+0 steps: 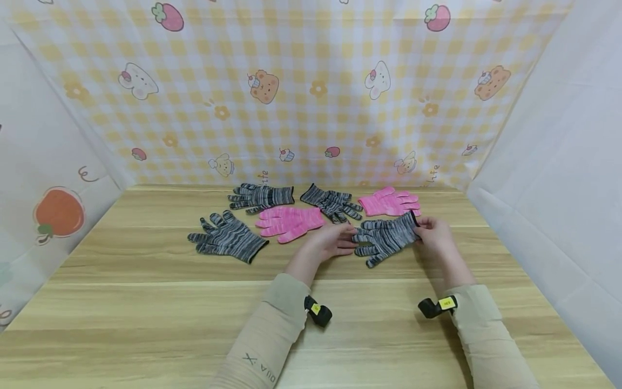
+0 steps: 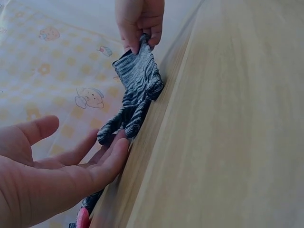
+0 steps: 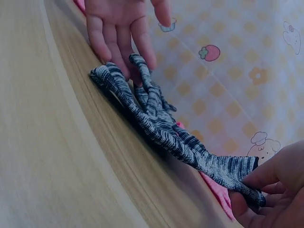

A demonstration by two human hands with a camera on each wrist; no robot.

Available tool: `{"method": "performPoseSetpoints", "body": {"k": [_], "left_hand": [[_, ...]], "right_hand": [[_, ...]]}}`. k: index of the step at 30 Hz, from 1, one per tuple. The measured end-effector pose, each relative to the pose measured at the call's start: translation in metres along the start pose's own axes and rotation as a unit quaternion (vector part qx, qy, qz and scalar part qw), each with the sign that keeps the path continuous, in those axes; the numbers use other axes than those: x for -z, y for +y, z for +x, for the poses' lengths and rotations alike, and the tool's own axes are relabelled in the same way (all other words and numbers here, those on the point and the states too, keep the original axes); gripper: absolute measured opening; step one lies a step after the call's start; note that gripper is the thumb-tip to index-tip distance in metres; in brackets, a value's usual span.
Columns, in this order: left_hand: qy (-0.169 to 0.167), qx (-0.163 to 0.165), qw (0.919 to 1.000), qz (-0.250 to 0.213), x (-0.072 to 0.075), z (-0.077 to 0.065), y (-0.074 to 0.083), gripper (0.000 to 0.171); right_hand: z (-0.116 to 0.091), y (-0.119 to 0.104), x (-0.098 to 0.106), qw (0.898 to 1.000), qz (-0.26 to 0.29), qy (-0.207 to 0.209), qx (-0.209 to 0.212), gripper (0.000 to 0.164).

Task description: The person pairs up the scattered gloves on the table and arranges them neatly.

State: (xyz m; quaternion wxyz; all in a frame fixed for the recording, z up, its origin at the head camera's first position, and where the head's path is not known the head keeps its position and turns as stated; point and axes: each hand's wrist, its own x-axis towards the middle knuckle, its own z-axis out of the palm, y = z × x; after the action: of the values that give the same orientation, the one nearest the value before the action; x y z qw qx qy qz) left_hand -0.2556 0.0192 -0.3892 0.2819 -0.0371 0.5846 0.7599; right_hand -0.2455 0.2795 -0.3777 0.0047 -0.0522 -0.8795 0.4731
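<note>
Glove (image 1: 387, 238), cuff (image 1: 414, 219) in right grip (image 1: 435, 235)

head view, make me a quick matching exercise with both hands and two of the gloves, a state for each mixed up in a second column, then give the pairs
Things
1. left hand
2. right hand
3. pink glove farthest right
4. grey striped glove farthest left

States
A. grips the held glove at its cuff
B. glove fingers point left, cuff to the right
C. reaches to the held glove's finger end
D. glove fingers point right, cuff to the left

Pairs: 1-C, 2-A, 3-D, 4-B
</note>
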Motion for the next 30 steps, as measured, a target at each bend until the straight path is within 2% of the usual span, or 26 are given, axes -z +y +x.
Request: {"method": "performPoseSetpoints", "body": {"k": [4, 14, 24, 30], "left_hand": [[-0.002, 0.001, 1.0000, 0.006, 0.000, 0.000, 0.000, 0.027], [0.002, -0.008, 1.0000, 0.000, 0.002, -0.001, 0.000, 0.028], [-0.001, -0.011, 0.9999, 0.010, 0.003, -0.004, 0.001, 0.029], [-0.006, -0.014, 0.9995, 0.027, 0.002, -0.007, 0.001, 0.029]], "right_hand": [[-0.002, -0.003, 0.001, 1.000, 0.004, 0.009, 0.019, 0.027], [-0.007, -0.013, 0.003, 0.997, 0.049, 0.033, 0.041, 0.030], [-0.014, -0.028, 0.005, 0.996, 0.045, 0.050, 0.058, 0.032], [-0.019, -0.036, 0.006, 0.991, 0.037, 0.065, 0.109, 0.027]]}}
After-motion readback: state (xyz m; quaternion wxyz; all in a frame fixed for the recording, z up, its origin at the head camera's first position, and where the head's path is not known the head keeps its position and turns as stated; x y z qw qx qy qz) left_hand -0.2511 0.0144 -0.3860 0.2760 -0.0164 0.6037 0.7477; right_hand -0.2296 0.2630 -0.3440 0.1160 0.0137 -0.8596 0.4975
